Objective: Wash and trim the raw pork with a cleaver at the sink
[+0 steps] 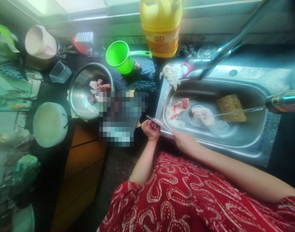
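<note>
Knife [155, 121] sits in my left hand [151, 129], which is curled shut around its handle at the near left corner of the sink [234, 145], with the thin blade pointing up and to the left. My right hand [185, 140] rests just beside it on the sink's near rim, fingers lying loosely together, and I cannot tell whether it touches the blade or holds anything. Inside the basin, a reddish piece of raw meat [178, 108] lies at the left end, and a paler piece [203, 115] lies over the drain, well apart from both hands. A yellow scrub sponge [231, 108] lies further right in the basin, under a thin stream of water from the tap [284, 101]. On the dark table to the left, a steel bowl [86, 96] holds more meat pieces. A green plastic scoop [122, 57] stands beyond it, and a large yellow jug [161, 25] stands at the far wall. A white cloth [171, 75] hangs over the sink's far left corner. My red patterned sleeves fill the near edge of the view.
</note>
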`<state>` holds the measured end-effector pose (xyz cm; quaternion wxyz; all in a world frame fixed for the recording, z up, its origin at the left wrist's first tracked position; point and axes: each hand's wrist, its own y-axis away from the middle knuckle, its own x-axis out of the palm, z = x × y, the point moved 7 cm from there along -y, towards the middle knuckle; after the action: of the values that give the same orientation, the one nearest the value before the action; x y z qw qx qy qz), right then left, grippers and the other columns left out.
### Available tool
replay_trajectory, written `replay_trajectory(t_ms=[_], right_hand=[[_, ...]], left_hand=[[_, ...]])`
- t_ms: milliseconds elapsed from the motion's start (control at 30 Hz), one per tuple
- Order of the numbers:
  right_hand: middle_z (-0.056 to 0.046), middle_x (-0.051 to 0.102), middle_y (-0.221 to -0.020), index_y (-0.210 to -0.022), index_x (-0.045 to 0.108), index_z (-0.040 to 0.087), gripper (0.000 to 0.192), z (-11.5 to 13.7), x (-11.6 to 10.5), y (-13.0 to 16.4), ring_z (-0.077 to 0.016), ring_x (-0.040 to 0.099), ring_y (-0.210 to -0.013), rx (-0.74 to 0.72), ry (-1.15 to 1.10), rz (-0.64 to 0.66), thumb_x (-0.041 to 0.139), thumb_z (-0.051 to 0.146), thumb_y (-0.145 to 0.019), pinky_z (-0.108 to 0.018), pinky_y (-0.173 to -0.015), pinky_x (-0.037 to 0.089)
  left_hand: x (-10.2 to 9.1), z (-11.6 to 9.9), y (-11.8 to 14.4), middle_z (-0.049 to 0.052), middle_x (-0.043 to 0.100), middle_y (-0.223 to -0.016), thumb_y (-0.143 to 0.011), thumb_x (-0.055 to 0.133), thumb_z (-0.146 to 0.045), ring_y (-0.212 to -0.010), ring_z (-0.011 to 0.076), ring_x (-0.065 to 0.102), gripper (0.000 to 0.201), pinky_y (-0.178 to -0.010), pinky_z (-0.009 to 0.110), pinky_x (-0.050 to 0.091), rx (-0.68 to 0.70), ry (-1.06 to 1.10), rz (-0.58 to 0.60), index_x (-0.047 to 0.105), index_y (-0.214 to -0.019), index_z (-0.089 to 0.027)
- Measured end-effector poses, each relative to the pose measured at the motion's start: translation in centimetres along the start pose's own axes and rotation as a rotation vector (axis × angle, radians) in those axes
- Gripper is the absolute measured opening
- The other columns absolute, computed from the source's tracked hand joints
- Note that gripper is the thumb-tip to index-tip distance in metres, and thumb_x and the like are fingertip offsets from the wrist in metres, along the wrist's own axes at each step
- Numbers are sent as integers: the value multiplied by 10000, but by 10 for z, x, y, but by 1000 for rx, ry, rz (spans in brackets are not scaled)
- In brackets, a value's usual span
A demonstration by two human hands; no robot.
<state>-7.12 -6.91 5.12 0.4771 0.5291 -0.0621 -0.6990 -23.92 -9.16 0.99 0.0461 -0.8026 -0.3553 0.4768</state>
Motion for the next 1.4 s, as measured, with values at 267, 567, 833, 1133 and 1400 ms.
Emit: replay_trajectory(t_ms=[267, 567, 833, 1133, 1400], right_hand=[[-112, 699, -953, -1153, 546, 174, 292, 14, -5, 4, -230, 654, -838, -5, -37, 14, 372, 148, -920, -277, -689, 386], [-108, 706, -970, -1262, 533, 165, 360, 29, -8, -19, -199, 656, -870, 44, -149, -2, 375, 148, -938, -249, -750, 413], [-102, 702, -1008, -1108, 620, 156, 313, 4, 7, -4, -213, 644, -909, 34, -448, -96, 352, 224, -962, -277, -819, 445], [-97, 705, -999, -1028, 640, 146, 286, -3, -9, 1, -214, 648, -905, 37, -506, -53, 378, 234, -953, -281, -831, 449], [-77, 709, -917, -1336, 509, 197, 417, 10, 2, 25, -211, 660, -839, 5, -297, -59, 371, 205, -942, -302, -782, 463]], left_hand=[[-5, 6, 2, 75, 567, -809, -754, 473, -293, -815, 215, 527, 155, -812, 364, 398, -11, 67, -28, 583, -774, -186], [-7, 3, 2, 83, 570, -829, -765, 493, -334, -817, 222, 523, 185, -794, 369, 408, 18, 108, -39, 578, -837, -186], [-8, 2, 0, 74, 539, -806, -761, 454, -299, -803, 217, 519, 136, -793, 362, 403, -30, 114, -56, 532, -810, -200], [-7, 0, -5, 83, 553, -856, -749, 452, -262, -846, 222, 528, 177, -842, 371, 409, -172, 73, -12, 558, -871, -191], [-4, 8, -6, 48, 506, -815, -858, 430, -379, -832, 208, 505, 213, -828, 361, 397, -257, 94, -69, 541, -854, -197]])
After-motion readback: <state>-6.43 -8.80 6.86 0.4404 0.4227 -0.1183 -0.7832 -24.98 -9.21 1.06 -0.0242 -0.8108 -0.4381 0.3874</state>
